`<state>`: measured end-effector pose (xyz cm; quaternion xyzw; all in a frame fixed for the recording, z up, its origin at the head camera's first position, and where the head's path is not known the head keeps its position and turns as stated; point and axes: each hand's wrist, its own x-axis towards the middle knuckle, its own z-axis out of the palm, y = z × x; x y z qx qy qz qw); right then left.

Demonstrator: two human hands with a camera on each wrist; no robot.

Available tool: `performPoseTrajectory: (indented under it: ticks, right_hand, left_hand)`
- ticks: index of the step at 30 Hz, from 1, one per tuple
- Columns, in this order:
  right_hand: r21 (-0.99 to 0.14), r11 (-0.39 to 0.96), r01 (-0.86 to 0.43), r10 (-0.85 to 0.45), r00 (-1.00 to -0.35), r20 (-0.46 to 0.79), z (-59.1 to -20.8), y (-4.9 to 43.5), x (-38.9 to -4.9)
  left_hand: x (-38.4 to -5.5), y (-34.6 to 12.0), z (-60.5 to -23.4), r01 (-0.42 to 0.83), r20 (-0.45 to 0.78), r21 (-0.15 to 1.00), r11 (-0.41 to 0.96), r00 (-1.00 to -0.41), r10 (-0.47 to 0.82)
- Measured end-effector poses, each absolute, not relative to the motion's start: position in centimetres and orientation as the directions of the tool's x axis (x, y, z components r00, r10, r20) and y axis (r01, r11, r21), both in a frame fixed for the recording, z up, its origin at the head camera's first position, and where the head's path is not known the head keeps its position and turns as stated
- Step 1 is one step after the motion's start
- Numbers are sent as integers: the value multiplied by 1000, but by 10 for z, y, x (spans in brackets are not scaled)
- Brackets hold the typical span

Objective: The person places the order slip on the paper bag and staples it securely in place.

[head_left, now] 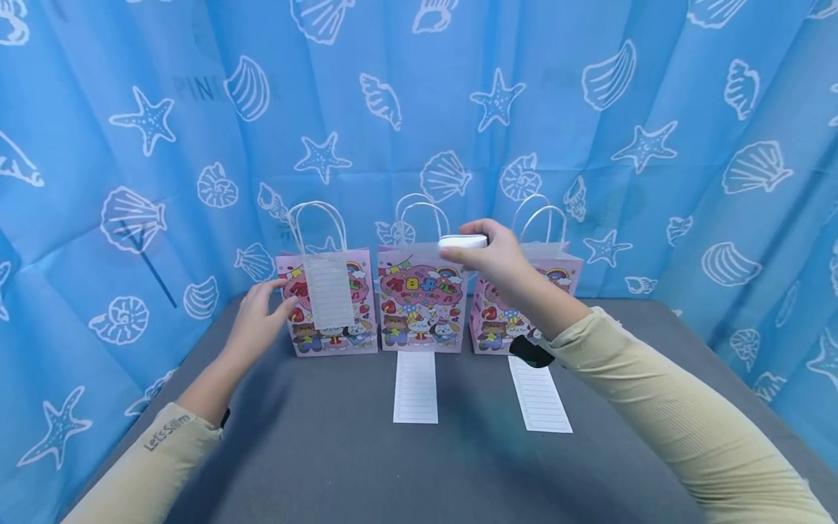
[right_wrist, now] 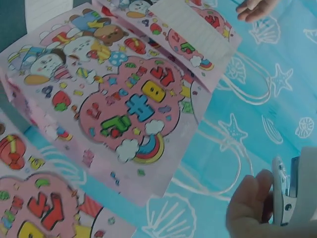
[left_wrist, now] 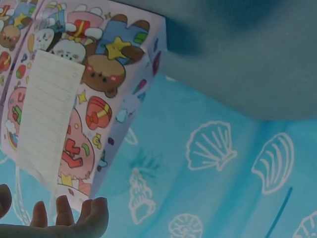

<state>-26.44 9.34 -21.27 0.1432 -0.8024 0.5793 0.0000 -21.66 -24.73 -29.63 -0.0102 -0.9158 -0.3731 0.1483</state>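
Observation:
A small white stapler [head_left: 462,242] is in my right hand [head_left: 499,256], gripped between thumb and fingers in front of the middle bag's top edge. The right wrist view shows the stapler [right_wrist: 280,193] side-on with its metal parts. My left hand [head_left: 259,317] is at the left edge of the left pink paper bag [head_left: 363,295], fingers spread and loosely bent; whether they touch it I cannot tell. A lined white paper slip [head_left: 329,291] hangs down the front of that bag from its top edge. The left wrist view shows the same slip [left_wrist: 49,116].
Beside it stand a middle pink bag [head_left: 422,295] and a right pink bag [head_left: 486,331], partly behind my right forearm. Two lined slips lie on the grey table [head_left: 366,458]: one slip [head_left: 415,389] before the middle bag, another slip [head_left: 543,399] before the right. A blue curtain [head_left: 406,80] hangs behind.

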Motion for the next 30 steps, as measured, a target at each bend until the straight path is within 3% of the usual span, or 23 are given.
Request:
performPoseTrajectory:
  ticks: [16, 30]
  right_hand:
    - [-879, 414, -237, -223, -962, 155, -220, 139, -249]
    - [-891, 398, -219, -202, -968, 148, -220, 165, -241]
  left_hand:
    - [-211, -231, -316, 125, 236, 747, 653, -968, -84]
    - [-203, -223, -321, 119, 201, 772, 624, -978, -62]
